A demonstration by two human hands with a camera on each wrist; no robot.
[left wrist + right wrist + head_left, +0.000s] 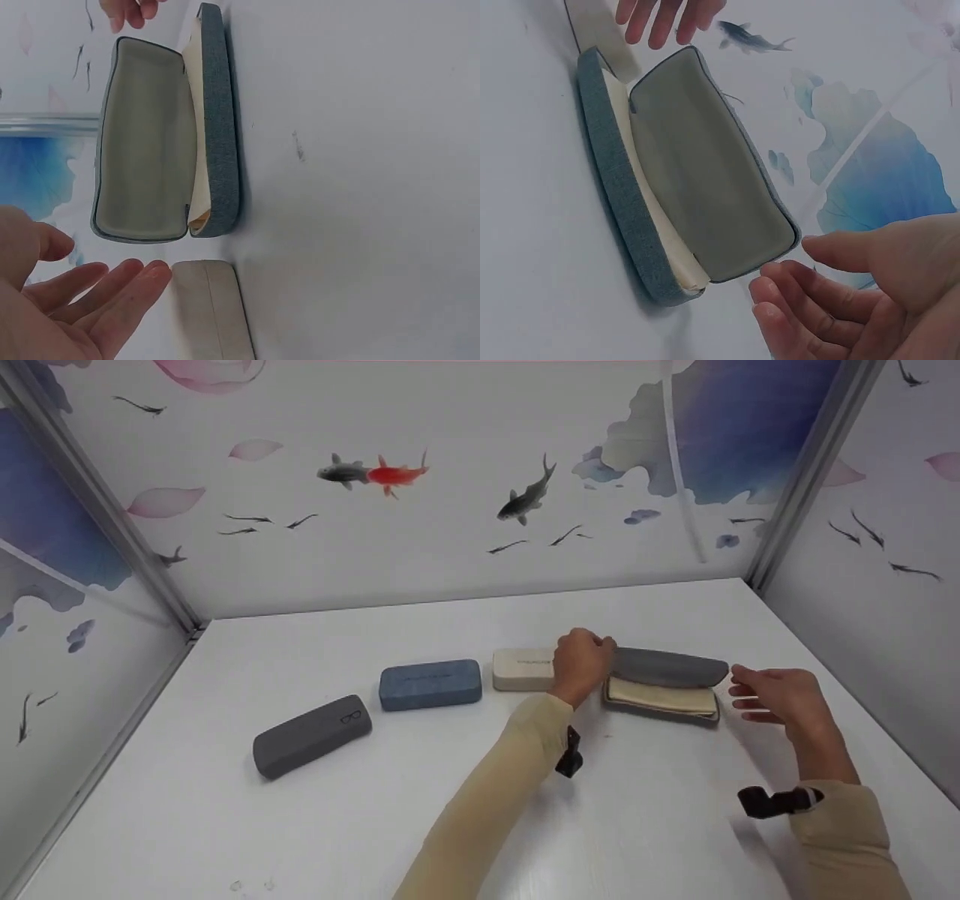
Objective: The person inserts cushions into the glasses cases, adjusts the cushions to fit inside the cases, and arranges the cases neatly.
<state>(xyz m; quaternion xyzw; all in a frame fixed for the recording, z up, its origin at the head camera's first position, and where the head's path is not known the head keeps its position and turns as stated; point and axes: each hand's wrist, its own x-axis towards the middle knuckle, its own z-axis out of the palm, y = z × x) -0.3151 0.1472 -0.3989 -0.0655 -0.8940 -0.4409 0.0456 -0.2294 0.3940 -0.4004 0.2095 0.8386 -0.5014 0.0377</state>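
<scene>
A grey-blue glasses case lies open on the right side of the white table, its lid raised at the back. Inside the base is a folded cream cloth. At the case's left end is my left hand; in the left wrist view its fingers are extended, apart from the lid's end. My right hand is at the opposite end, thumb and fingertips right by the lid's corner in the right wrist view, fingers loosely bent. Partly behind my left hand sits a closed beige glasses case.
To the left stand a closed blue glasses case and a closed dark grey one with a glasses mark, set at an angle. Printed panels with fish and petals enclose the table at the back and sides.
</scene>
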